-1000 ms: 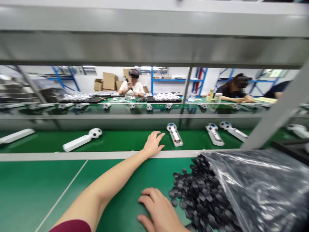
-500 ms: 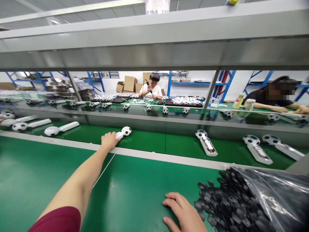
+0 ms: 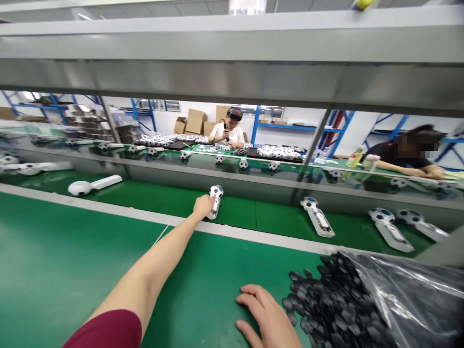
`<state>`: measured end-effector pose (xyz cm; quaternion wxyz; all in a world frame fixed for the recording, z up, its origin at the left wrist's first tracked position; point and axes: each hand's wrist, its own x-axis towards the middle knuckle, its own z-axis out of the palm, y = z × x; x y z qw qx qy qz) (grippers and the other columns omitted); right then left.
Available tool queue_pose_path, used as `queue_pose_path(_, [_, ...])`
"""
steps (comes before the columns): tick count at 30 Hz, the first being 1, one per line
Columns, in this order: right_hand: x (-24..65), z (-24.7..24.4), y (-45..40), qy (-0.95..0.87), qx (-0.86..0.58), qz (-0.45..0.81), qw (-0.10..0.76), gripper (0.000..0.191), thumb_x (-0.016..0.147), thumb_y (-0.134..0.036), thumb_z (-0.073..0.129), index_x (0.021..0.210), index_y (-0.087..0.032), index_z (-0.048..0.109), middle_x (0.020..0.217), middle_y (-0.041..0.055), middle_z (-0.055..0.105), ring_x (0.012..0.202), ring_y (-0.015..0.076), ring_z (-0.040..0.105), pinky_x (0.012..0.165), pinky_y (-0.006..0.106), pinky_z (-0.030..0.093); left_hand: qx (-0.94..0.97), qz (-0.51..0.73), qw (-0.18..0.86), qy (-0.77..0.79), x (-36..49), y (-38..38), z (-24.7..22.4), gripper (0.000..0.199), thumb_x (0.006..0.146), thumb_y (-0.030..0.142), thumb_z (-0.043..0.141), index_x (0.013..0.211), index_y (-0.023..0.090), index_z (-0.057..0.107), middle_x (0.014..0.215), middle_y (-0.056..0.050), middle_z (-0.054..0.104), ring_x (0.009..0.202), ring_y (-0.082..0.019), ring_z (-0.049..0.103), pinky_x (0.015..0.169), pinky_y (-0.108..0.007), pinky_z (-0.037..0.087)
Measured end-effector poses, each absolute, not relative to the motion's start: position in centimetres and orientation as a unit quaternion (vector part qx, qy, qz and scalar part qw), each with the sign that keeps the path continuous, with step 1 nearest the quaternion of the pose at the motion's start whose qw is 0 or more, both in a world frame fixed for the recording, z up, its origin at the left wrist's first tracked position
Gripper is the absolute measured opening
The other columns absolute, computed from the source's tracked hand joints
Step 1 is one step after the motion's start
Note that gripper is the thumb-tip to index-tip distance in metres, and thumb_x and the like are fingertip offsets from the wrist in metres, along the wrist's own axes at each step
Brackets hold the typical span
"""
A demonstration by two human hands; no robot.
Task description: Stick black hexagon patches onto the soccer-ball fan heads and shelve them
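Observation:
My left hand (image 3: 203, 207) reaches out over the green belt, its fingers closed on the side of a white handheld casing with a soccer-ball head (image 3: 216, 191). The casing's open handle faces up and a blue round patch shows on the ball; my fingertips are partly hidden behind it. Closer to me, my right hand (image 3: 266, 316) hovers over or rests on the green worktop, fingers apart and holding nothing. Just right of it lies a heap of small black plates (image 3: 326, 302), spilling from a clear plastic bag (image 3: 416, 290).
More soccer-ball casings lie along the belt: one to the right (image 3: 318, 217), another farther right (image 3: 391, 229), and a face-down one at left (image 3: 94, 184). A metal shelf beam (image 3: 232, 77) crosses overhead. Two people sit at the far bench, one in white (image 3: 235, 137).
My left hand has moved right along the belt with the casing, which now shows its open side and blue patch. My right hand stays nearly where it was. The view has tilted slightly.

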<state>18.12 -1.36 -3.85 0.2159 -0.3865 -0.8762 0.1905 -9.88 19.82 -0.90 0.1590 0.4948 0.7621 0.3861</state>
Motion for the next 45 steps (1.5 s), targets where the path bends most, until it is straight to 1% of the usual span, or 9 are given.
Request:
queue_pose_path(5, [18.5, -3.4, -1.2, -0.872, -0.380, 0.225, 0.209, 0.027, 0.079, -0.024, 0.054, 0.106, -0.027, 0.055, 0.115, 0.0031, 0.054, 0.106, 0.0172, 0.051, 0.088, 0.026, 0.044, 0.539, 0.390, 0.090, 0.742, -9.1, 17.8, -1.9, 0.031, 0.087, 0.032, 0.049, 0.112, 0.014, 0.051, 0.111, -0.009, 0.053, 0.096, -0.020, 0.055, 0.082, -0.041, 0.047])
queue_pose_path(9, [18.6, -3.2, -1.4, -0.874, -0.377, 0.227, 0.204, 0.028, 0.079, -0.025, 0.054, 0.107, -0.026, 0.054, 0.115, 0.0044, 0.053, 0.104, 0.0182, 0.051, 0.087, 0.029, 0.044, 0.595, 0.363, 0.055, 0.715, -8.5, 15.0, -3.3, 0.035, 0.084, 0.035, 0.053, 0.112, 0.015, 0.052, 0.110, -0.009, 0.055, 0.095, -0.019, 0.056, 0.083, -0.040, 0.046])
queue_pose_path(12, [18.5, -3.0, -1.5, -0.875, -0.376, 0.219, 0.211, 0.027, 0.081, -0.024, 0.052, 0.108, -0.025, 0.054, 0.114, 0.0055, 0.053, 0.104, 0.0185, 0.051, 0.087, 0.030, 0.045, 0.628, 0.340, 0.026, 0.699, -7.9, 13.9, -3.7, 0.041, 0.081, 0.039, 0.056, 0.115, 0.017, 0.053, 0.112, -0.008, 0.056, 0.096, -0.018, 0.056, 0.084, -0.033, 0.046])
queue_pose_path(15, [18.6, -2.9, -1.6, -0.876, -0.372, 0.217, 0.214, 0.027, 0.082, -0.023, 0.051, 0.108, -0.025, 0.053, 0.114, 0.0056, 0.053, 0.104, 0.0183, 0.050, 0.087, 0.029, 0.045, 0.646, 0.314, -0.015, 0.695, -7.2, 13.6, -3.4, 0.038, 0.081, 0.042, 0.053, 0.112, 0.022, 0.057, 0.115, -0.006, 0.055, 0.099, -0.019, 0.055, 0.082, -0.027, 0.046])
queue_pose_path(20, [18.6, -2.8, -1.7, -0.874, -0.373, 0.225, 0.214, 0.027, 0.082, -0.024, 0.052, 0.109, -0.025, 0.053, 0.114, 0.0048, 0.053, 0.104, 0.0182, 0.049, 0.088, 0.029, 0.043, 0.666, 0.265, -0.096, 0.691, -6.0, 13.1, -2.5, 0.037, 0.080, 0.046, 0.052, 0.109, 0.026, 0.061, 0.119, -0.009, 0.050, 0.110, -0.028, 0.045, 0.085, -0.038, 0.042])
queue_pose_path(24, [18.4, -2.5, -1.8, -0.869, -0.385, 0.235, 0.204, 0.028, 0.081, -0.025, 0.054, 0.108, -0.024, 0.054, 0.115, 0.0042, 0.053, 0.103, 0.0184, 0.049, 0.089, 0.030, 0.042, 0.680, 0.239, -0.137, 0.680, -5.1, 12.9, -2.1, 0.038, 0.078, 0.047, 0.054, 0.110, 0.026, 0.059, 0.119, -0.012, 0.047, 0.114, -0.030, 0.038, 0.085, -0.042, 0.039])
queue_pose_path(30, [18.4, -2.4, -1.9, -0.866, -0.389, 0.237, 0.207, 0.028, 0.080, -0.026, 0.055, 0.108, -0.025, 0.054, 0.115, 0.0029, 0.052, 0.104, 0.0178, 0.048, 0.090, 0.030, 0.041, 0.701, 0.215, -0.165, 0.659, -2.7, 13.4, -2.1, 0.041, 0.074, 0.046, 0.060, 0.110, 0.025, 0.058, 0.115, -0.012, 0.048, 0.113, -0.029, 0.037, 0.083, -0.040, 0.038])
queue_pose_path(36, [18.4, -2.6, -1.8, -0.867, -0.385, 0.235, 0.213, 0.028, 0.081, -0.026, 0.055, 0.109, -0.025, 0.052, 0.116, 0.0022, 0.051, 0.104, 0.0175, 0.048, 0.090, 0.030, 0.041, 0.710, 0.213, -0.181, 0.646, -0.8, 13.7, -2.4, 0.041, 0.073, 0.042, 0.061, 0.109, 0.022, 0.057, 0.115, -0.012, 0.048, 0.113, -0.029, 0.037, 0.083, -0.040, 0.037])
queue_pose_path(45, [18.5, -2.6, -2.0, -0.866, -0.384, 0.236, 0.217, 0.028, 0.082, -0.028, 0.054, 0.110, -0.026, 0.051, 0.115, 0.0021, 0.052, 0.102, 0.0191, 0.048, 0.088, 0.032, 0.042, 0.739, 0.216, -0.184, 0.611, 0.1, 13.7, -2.7, 0.037, 0.080, 0.039, 0.054, 0.112, 0.021, 0.056, 0.118, -0.013, 0.048, 0.116, -0.030, 0.035, 0.088, -0.043, 0.034])
